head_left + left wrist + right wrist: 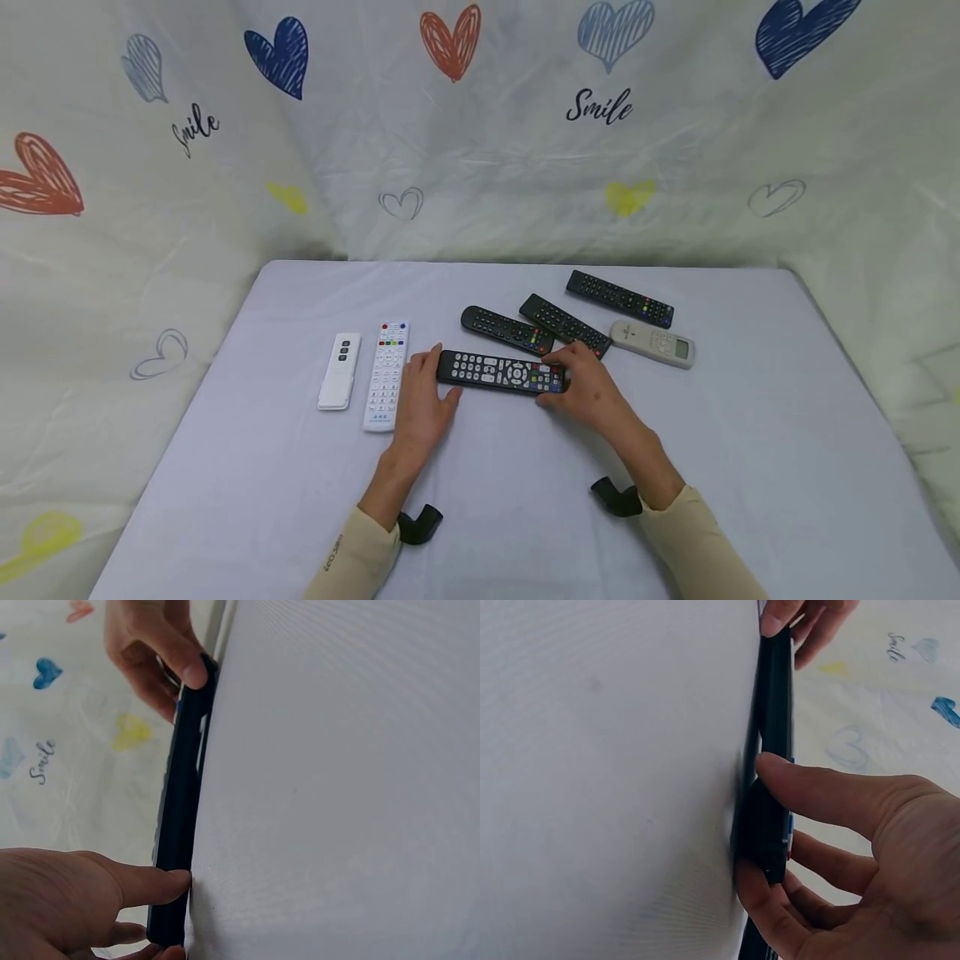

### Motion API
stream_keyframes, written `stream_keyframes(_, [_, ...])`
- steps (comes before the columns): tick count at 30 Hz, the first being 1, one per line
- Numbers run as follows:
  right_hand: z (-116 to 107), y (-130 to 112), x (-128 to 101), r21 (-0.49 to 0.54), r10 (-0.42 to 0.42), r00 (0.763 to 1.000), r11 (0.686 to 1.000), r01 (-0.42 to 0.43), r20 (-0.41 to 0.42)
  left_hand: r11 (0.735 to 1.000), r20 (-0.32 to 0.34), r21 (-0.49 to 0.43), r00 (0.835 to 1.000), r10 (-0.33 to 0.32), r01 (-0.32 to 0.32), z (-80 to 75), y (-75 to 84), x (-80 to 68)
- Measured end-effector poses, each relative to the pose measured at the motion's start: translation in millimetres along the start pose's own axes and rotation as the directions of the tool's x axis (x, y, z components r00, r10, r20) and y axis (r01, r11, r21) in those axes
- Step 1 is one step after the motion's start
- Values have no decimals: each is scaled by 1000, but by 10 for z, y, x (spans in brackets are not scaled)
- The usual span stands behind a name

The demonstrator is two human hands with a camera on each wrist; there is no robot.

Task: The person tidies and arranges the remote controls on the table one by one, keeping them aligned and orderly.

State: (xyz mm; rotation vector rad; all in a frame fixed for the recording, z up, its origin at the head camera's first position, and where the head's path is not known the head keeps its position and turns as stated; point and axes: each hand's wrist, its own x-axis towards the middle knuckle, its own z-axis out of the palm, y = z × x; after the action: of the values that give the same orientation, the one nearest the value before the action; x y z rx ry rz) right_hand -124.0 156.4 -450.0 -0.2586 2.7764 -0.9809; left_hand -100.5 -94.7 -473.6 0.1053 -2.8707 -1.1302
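Both hands are on one black remote (500,372) that lies crosswise on the bench (750,467), in front of the person. The left hand (423,400) has its grip curled on the remote's left end, thumb against the near edge. The right hand (588,387) pinches the right end between thumb and fingers. Two white remotes (369,373) lie just left; three black remotes (562,315) and a grey one (652,343) lie behind.
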Motion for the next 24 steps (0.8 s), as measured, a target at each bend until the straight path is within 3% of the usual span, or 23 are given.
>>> stream_keyframes(7, [-13, 14, 24, 0, -7, 999, 1000, 7, 36, 997, 9, -50, 999, -50, 50, -4, -8, 0])
stream_keyframes(12, [-45, 44, 25, 3, 10, 999, 1000, -10, 41, 997, 10, -55, 999, -46, 46, -9, -36, -1])
stream_keyframes(24, [-135, 128, 66, 39, -45, 999, 998, 45, 7, 996, 13, -80, 999, -42, 43, -42, -23, -21])
